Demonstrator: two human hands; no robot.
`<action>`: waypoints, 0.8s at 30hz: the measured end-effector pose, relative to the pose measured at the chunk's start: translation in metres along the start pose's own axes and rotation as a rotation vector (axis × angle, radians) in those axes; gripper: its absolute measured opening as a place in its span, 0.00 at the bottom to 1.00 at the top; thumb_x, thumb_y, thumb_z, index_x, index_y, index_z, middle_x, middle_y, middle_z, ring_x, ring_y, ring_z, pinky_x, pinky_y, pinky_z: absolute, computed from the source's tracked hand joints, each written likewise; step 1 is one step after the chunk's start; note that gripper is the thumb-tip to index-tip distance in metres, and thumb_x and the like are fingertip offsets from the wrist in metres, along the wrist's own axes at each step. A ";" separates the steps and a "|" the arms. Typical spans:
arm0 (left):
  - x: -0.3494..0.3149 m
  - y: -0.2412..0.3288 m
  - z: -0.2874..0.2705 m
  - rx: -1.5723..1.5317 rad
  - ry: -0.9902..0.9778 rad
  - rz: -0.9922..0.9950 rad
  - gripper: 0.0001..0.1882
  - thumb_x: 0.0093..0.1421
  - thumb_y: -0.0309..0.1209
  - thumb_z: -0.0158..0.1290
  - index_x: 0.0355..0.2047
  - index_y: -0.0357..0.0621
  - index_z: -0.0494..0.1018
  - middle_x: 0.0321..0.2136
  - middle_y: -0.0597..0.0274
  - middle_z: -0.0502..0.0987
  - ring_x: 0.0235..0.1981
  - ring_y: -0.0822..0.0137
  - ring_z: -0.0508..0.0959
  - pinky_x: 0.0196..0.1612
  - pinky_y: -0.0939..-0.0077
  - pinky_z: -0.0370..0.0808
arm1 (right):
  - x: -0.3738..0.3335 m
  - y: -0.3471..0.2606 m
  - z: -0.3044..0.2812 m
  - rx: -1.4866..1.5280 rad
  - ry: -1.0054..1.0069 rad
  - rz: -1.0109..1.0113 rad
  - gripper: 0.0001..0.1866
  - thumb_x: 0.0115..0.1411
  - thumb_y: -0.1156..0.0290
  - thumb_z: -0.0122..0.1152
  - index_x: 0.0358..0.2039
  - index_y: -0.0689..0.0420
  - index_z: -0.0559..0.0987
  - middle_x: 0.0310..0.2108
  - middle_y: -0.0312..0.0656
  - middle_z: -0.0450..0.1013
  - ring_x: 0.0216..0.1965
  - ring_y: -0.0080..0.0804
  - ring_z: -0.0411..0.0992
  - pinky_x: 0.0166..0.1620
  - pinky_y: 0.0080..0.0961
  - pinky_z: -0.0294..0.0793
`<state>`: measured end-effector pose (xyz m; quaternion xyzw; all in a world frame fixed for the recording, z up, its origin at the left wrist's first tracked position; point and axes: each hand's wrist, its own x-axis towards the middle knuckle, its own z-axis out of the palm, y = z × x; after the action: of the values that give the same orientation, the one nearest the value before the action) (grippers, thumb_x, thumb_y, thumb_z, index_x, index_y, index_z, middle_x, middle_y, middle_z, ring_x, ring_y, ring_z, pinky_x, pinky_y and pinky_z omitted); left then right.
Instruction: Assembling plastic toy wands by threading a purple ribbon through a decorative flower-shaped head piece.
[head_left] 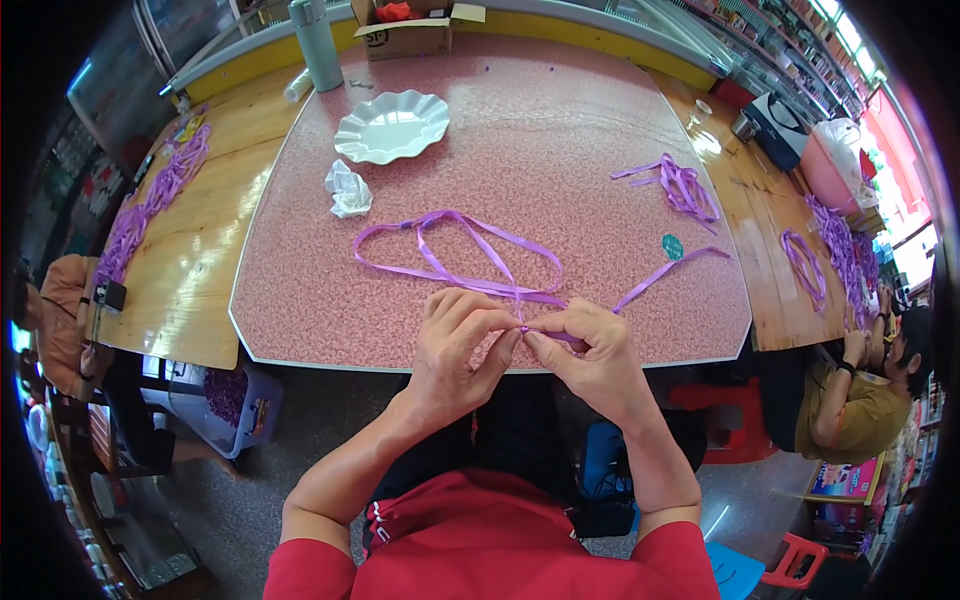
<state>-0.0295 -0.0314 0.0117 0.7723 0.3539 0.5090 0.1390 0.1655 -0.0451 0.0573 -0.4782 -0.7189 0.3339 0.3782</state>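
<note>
Both my hands meet at the near edge of the pink speckled table [540, 190], pinching a purple ribbon [450, 280] between thumbs and fingertips. My left hand [460, 345] closes on it from the left, my right hand [588, 350] from the right, and the fingertips nearly touch. The ribbon runs away from my fingers into wide loops on the tabletop, with a small darker band on the far loop. A loose purple ribbon end [670, 275] stretches out to the right of my right hand, beside a round green disc [673, 246]. What exactly sits between my fingertips is too small to tell.
A heap of purple ribbon [685, 190] lies at the right. Farther left are a scalloped white dish [392, 127], crumpled white plastic [347, 190], a grey-green flask [317, 48] and a cardboard box [408, 38]. People sit at both sides near more ribbon piles [150, 205].
</note>
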 end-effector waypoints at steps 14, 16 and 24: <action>0.012 0.008 -0.012 -0.020 -0.116 0.022 0.12 0.55 0.26 0.62 0.39 0.43 0.75 0.37 0.56 0.78 0.43 0.55 0.77 0.53 0.56 0.67 | -0.001 0.005 -0.003 0.102 -0.020 0.012 0.04 0.61 0.75 0.68 0.34 0.62 0.82 0.28 0.34 0.71 0.27 0.17 0.67 0.28 0.17 0.64; 0.014 0.002 -0.008 0.137 -0.225 0.225 0.11 0.55 0.28 0.62 0.38 0.42 0.74 0.38 0.56 0.77 0.45 0.55 0.77 0.56 0.52 0.66 | -0.002 0.004 -0.005 0.078 -0.006 -0.007 0.04 0.61 0.75 0.67 0.34 0.62 0.82 0.28 0.34 0.71 0.27 0.17 0.67 0.28 0.18 0.64; 0.023 -0.013 -0.046 -0.005 -0.532 0.239 0.07 0.53 0.25 0.61 0.29 0.43 0.72 0.30 0.58 0.73 0.38 0.56 0.76 0.51 0.56 0.69 | -0.002 0.010 -0.008 0.102 -0.091 -0.152 0.04 0.58 0.75 0.69 0.32 0.61 0.83 0.26 0.39 0.73 0.28 0.26 0.70 0.30 0.24 0.67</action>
<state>-0.0697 -0.0133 0.0403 0.9144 0.2103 0.3023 0.1679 0.1774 -0.0426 0.0526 -0.3869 -0.7516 0.3618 0.3932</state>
